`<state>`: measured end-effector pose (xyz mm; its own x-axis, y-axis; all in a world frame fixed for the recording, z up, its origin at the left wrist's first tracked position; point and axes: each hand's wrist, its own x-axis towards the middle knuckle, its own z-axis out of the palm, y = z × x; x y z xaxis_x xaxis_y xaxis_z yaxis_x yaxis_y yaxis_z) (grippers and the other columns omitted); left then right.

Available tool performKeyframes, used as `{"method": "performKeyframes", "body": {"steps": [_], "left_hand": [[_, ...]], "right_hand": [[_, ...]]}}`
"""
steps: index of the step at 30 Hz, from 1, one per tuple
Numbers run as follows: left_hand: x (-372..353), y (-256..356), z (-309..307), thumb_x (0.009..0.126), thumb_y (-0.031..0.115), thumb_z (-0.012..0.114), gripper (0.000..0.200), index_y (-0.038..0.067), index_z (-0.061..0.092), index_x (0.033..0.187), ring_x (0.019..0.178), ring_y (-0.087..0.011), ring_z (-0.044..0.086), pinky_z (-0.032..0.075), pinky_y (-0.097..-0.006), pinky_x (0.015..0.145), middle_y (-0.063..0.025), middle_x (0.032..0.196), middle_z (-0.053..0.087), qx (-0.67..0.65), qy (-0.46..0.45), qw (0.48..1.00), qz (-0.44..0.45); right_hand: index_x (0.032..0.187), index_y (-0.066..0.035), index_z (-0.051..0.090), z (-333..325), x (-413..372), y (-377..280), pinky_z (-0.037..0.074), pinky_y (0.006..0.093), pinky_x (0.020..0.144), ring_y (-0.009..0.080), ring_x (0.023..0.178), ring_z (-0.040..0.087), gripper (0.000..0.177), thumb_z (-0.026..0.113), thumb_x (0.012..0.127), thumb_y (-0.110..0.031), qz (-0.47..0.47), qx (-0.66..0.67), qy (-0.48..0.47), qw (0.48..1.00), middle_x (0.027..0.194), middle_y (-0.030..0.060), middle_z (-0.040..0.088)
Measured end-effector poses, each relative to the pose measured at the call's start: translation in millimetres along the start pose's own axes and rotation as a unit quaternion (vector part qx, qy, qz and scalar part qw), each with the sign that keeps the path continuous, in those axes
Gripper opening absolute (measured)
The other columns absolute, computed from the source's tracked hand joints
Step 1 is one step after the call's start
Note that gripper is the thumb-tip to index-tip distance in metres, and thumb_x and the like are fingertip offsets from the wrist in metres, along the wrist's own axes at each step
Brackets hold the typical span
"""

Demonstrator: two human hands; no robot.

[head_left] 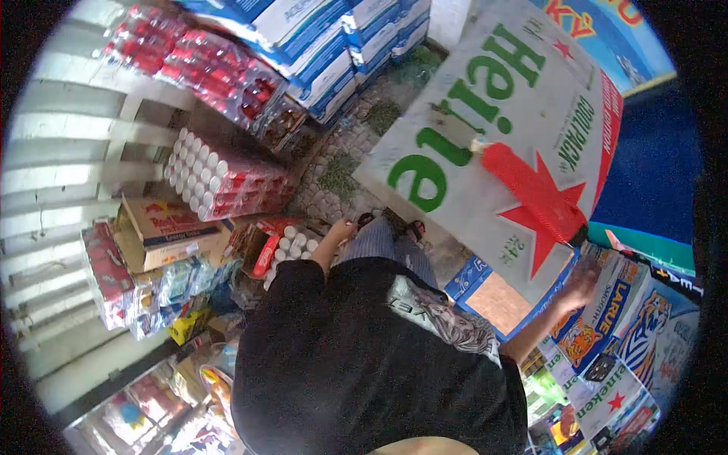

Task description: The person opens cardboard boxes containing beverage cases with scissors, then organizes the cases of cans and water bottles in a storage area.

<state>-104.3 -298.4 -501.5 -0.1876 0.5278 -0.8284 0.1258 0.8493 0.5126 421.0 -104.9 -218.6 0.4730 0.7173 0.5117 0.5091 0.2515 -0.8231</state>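
My right hand (580, 284), slightly blurred, is closed around the dark handle end of a red duster (531, 189). The duster's fluffy length lies across the front of a large white Heineken carton (470, 98), over its printed red star. My left hand (345, 229) hangs low beside my leg, near my feet. Its fingers look curled, and nothing shows in them. Just left of it are shrink-wrapped white-topped cans (292, 246) in a red pack.
Blue-and-white cartons (303, 45) are stacked at the top. Packs of red bottles (189, 61) and cans (201, 174) stand left, above a Red Bull box (171, 231). Larue cartons (607, 311) are at right. A cobbled floor strip (341, 167) runs between the stacks.
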Motion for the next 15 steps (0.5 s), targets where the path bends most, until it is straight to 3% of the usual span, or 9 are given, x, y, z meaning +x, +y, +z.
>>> {"method": "performKeyframes", "body": {"steps": [1,2,4,5,6,7,8,10,15], "left_hand": [[-13,2,-7,0.071,0.029,0.053,0.041,-0.003,0.05,0.097,0.077,-0.0276,0.055,0.042,-0.0358,0.064,-0.0184,0.086,0.056,-0.006,0.004,1.0,-0.004],[-32,8,-15,0.07,0.03,0.053,0.042,-0.004,0.05,0.095,0.077,-0.0273,0.055,0.043,-0.0355,0.064,-0.0182,0.084,0.056,0.029,0.027,0.999,-0.023],[-42,-3,-29,0.07,0.03,0.053,0.042,-0.005,0.051,0.093,0.076,-0.0271,0.055,0.043,-0.0352,0.063,-0.018,0.082,0.056,0.055,0.055,0.996,-0.049],[-26,-26,-34,0.069,0.03,0.054,0.042,-0.005,0.052,0.091,0.071,-0.0253,0.056,0.043,-0.0339,0.06,-0.0169,0.078,0.057,0.081,0.043,0.995,0.024],[-23,-46,-39,0.068,0.031,0.054,0.041,-0.005,0.052,0.089,0.066,-0.0235,0.056,0.044,-0.0326,0.057,-0.0157,0.074,0.057,0.108,0.03,0.989,0.095],[-68,-4,-37,0.07,0.028,0.052,0.035,-0.003,0.055,0.086,0.055,-0.0193,0.054,0.043,-0.0304,0.05,-0.013,0.067,0.056,-0.069,0.083,0.994,0.028],[-74,-9,-40,0.07,0.028,0.052,0.035,-0.003,0.055,0.086,0.055,-0.0193,0.054,0.043,-0.0304,0.05,-0.013,0.067,0.056,-0.074,0.087,0.993,0.024],[-79,-14,-45,0.073,0.025,0.052,0.029,-0.002,0.056,0.081,0.05,-0.0167,0.051,0.042,-0.0292,0.046,-0.0107,0.062,0.055,-0.166,0.08,0.981,0.063],[-67,-98,-51,0.076,0.024,0.052,0.026,-0.001,0.055,0.084,0.05,-0.0176,0.051,0.042,-0.0303,0.044,-0.0095,0.068,0.055,0.024,-0.102,0.994,0.041]], "right_hand": [[0.084,0.007,0.053,15,14,-73,0.043,0.0338,0.07,0.026,0.075,0.053,0.017,0.045,0.074,-0.004,-0.029,0.081,0.014,0.996,0.084,0.0163,0.054],[0.084,0.011,0.05,14,32,-111,0.046,0.0373,0.071,0.0294,0.076,0.053,0.022,0.038,0.078,-0.006,-0.243,0.015,-0.037,0.969,0.083,0.0218,0.053],[0.082,0.011,0.05,33,35,-195,0.043,0.0362,0.072,0.0288,0.077,0.054,0.034,0.042,0.08,-0.022,-0.271,0.028,0.007,0.962,0.09,0.0217,0.053],[0.092,0.013,0.047,42,34,-218,0.041,0.0377,0.077,0.0312,0.084,0.052,0.044,0.04,0.081,-0.029,-0.297,0.128,-0.079,0.943,0.097,0.0244,0.05],[0.103,0.015,0.04,48,37,-241,0.035,0.0391,0.085,0.0324,0.094,0.047,0.053,0.04,0.081,-0.033,-0.322,0.036,-0.19,0.927,0.104,0.0249,0.047],[0.111,0.011,0.036,67,26,-272,0.031,0.0381,0.088,0.0301,0.103,0.041,0.055,0.042,0.08,-0.034,-0.319,-0.008,-0.26,0.911,0.112,0.021,0.042],[0.111,0.011,0.036,77,21,-276,0.031,0.0381,0.088,0.0301,0.103,0.041,0.055,0.042,0.08,-0.034,-0.319,-0.002,-0.266,0.91,0.112,0.021,0.042],[0.112,0.003,0.039,94,13,-280,0.029,0.0374,0.088,0.0291,0.106,0.038,0.049,0.046,0.077,-0.031,-0.264,-0.143,-0.442,0.845,0.115,0.016,0.041],[0.11,-0.004,0.043,115,0,-274,0.028,0.0382,0.088,0.031,0.104,0.038,0.042,0.05,0.074,-0.024,-0.324,-0.275,-0.417,0.803,0.11,0.0143,0.044]]}}
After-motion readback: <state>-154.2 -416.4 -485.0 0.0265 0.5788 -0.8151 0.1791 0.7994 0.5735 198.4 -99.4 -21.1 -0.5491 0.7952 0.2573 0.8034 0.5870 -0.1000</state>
